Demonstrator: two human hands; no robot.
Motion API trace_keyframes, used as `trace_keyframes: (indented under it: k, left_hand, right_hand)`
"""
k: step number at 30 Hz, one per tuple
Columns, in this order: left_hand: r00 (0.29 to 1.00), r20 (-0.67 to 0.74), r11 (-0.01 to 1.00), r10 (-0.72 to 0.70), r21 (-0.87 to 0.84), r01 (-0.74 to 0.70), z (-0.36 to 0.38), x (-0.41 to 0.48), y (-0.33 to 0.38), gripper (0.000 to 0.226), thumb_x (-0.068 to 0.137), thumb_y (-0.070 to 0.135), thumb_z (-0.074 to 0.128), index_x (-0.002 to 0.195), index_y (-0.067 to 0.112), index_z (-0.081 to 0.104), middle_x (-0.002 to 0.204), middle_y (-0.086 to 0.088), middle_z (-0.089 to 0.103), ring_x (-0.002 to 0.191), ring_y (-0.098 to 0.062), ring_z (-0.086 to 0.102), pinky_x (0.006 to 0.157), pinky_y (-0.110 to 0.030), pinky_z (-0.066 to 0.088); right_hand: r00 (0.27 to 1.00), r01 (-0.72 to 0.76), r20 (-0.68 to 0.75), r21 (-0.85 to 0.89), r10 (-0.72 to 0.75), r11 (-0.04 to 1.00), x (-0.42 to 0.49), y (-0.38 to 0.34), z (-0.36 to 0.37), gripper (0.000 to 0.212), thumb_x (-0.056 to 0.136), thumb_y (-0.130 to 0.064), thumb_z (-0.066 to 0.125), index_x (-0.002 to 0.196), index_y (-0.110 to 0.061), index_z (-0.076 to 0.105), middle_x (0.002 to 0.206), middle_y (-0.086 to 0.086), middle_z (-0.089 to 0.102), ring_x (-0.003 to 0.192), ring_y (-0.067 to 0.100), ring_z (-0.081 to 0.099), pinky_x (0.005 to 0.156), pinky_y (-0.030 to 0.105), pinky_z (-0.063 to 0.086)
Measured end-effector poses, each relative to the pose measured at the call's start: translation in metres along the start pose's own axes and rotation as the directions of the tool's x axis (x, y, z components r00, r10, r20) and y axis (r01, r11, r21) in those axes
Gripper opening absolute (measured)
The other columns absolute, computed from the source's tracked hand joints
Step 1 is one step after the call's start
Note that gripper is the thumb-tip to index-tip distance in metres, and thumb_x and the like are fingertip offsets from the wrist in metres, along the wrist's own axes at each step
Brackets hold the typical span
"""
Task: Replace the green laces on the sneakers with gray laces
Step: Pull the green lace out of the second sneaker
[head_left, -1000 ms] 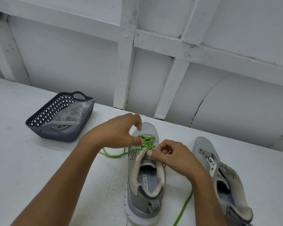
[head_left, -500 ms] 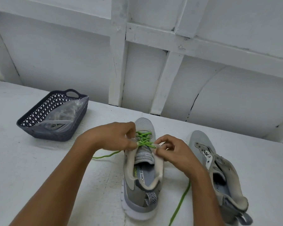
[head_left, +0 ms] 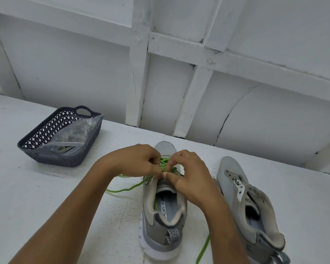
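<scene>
A grey sneaker (head_left: pixel 163 221) stands in the middle of the white table, toe pointing away, with a green lace (head_left: pixel 165 162) still threaded near its toe. My left hand (head_left: pixel 135 161) and my right hand (head_left: pixel 189 174) meet over the eyelets, and both pinch the green lace. One loose lace end (head_left: pixel 126 189) trails left on the table, the other (head_left: pixel 203 250) runs out under my right forearm. A second grey sneaker (head_left: pixel 242 202) with no lace lies to the right. A clear bag (head_left: pixel 72 136), contents unclear, lies in the basket.
A dark woven plastic basket (head_left: pixel 51 159) sits at the back left of the table (head_left: pixel 36 206). A white panelled wall (head_left: pixel 160 73) rises right behind the table's far edge.
Both hands have drawn closer together over the eyelets, the right hand moving up toward the toe. The view has shifted slightly.
</scene>
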State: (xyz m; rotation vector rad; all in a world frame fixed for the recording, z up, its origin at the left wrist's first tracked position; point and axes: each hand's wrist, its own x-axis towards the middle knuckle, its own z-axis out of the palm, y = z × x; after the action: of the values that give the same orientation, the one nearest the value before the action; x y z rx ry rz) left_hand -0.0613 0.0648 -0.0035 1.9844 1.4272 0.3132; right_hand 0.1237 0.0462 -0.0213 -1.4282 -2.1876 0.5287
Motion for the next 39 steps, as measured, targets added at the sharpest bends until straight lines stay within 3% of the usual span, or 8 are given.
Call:
trace_keyframes:
  k: [10,15,19,21,23,27,34,39]
  left_hand:
    - [0.999,0.035,0.958,-0.038,-0.284,0.047,0.002,0.002,-0.005,0.020,0.086,0.021,0.067,0.103,0.018,0.056,0.067,0.001,0.065,0.053,-0.013,0.055,0.054,-0.028,0.048]
    - [0.995,0.082,0.918,-0.056,-0.389,0.084,0.002,0.000,-0.006,0.027,0.089,0.006,0.057,0.113,0.014,0.048,0.073,-0.015,0.067,0.055,-0.027,0.065,0.058,-0.036,0.059]
    - [0.992,0.118,0.892,-0.047,-0.442,0.095,0.004,0.000,-0.004,0.027,0.089,0.001,0.052,0.112,0.014,0.046,0.078,-0.023,0.066,0.059,-0.034,0.068,0.061,-0.041,0.061]
    - [0.991,0.125,0.894,-0.047,-0.438,0.097,0.005,0.002,-0.003,0.026,0.089,0.001,0.053,0.110,0.015,0.047,0.080,-0.024,0.068,0.060,-0.035,0.068,0.062,-0.041,0.061]
    - [0.991,0.127,0.892,-0.051,-0.440,0.102,0.005,0.003,-0.004,0.026,0.089,0.001,0.054,0.110,0.015,0.047,0.079,-0.024,0.068,0.060,-0.035,0.068,0.061,-0.041,0.061]
    - [0.990,0.134,0.888,-0.050,-0.447,0.106,0.004,0.004,-0.007,0.026,0.089,0.001,0.055,0.110,0.014,0.048,0.075,-0.021,0.067,0.061,-0.035,0.067,0.062,-0.041,0.061]
    - [0.987,0.158,0.898,-0.030,-0.429,0.096,0.003,0.004,-0.007,0.026,0.090,0.005,0.058,0.113,0.014,0.049,0.075,-0.017,0.066,0.065,-0.032,0.068,0.064,-0.040,0.061]
    - [0.983,0.176,0.907,-0.050,-0.404,0.119,0.003,0.003,-0.010,0.028,0.090,0.008,0.058,0.116,0.017,0.050,0.082,-0.017,0.065,0.065,-0.030,0.067,0.062,-0.040,0.060]
  right_hand:
    - [0.920,-0.163,-0.242,0.480,0.309,0.862,-0.003,0.004,0.019,0.016,0.095,-0.013,0.060,0.084,-0.024,0.059,0.096,-0.010,0.065,0.092,-0.002,0.058,0.081,0.020,0.043]
    - [0.851,-0.176,-0.096,0.874,0.516,0.453,0.005,0.008,0.028,0.019,0.102,-0.009,0.048,0.083,-0.013,0.053,0.092,-0.001,0.075,0.086,0.021,0.063,0.081,0.037,0.049]
    - [0.861,-0.092,0.056,0.995,0.506,0.047,0.007,0.012,0.021,0.022,0.102,-0.004,0.042,0.081,-0.009,0.048,0.062,0.005,0.062,0.074,0.024,0.061,0.079,0.037,0.051]
    - [0.901,-0.129,0.039,0.975,0.431,0.181,0.007,0.019,0.017,0.019,0.099,-0.004,0.049,0.081,-0.011,0.049,0.061,0.002,0.054,0.074,0.022,0.058,0.078,0.033,0.048]
    - [0.954,-0.161,0.008,0.854,0.298,0.494,0.006,0.020,0.009,0.011,0.092,-0.015,0.062,0.082,-0.015,0.056,0.068,0.002,0.054,0.077,0.017,0.056,0.076,0.029,0.046]
    - [0.992,-0.124,0.061,0.357,0.110,0.926,0.005,0.009,-0.002,0.012,0.085,-0.020,0.076,0.080,-0.029,0.070,0.077,-0.008,0.051,0.070,0.000,0.049,0.069,0.013,0.040]
    - [0.995,-0.083,0.058,0.077,0.079,0.994,0.005,-0.002,0.003,0.020,0.090,-0.018,0.068,0.078,-0.033,0.061,0.093,-0.012,0.048,0.101,0.007,0.046,0.085,0.024,0.037]
    - [0.980,-0.061,-0.151,0.389,0.129,0.919,0.002,-0.001,0.002,0.027,0.099,-0.012,0.054,0.081,-0.031,0.052,0.097,-0.007,0.056,0.091,-0.001,0.052,0.082,0.019,0.037]
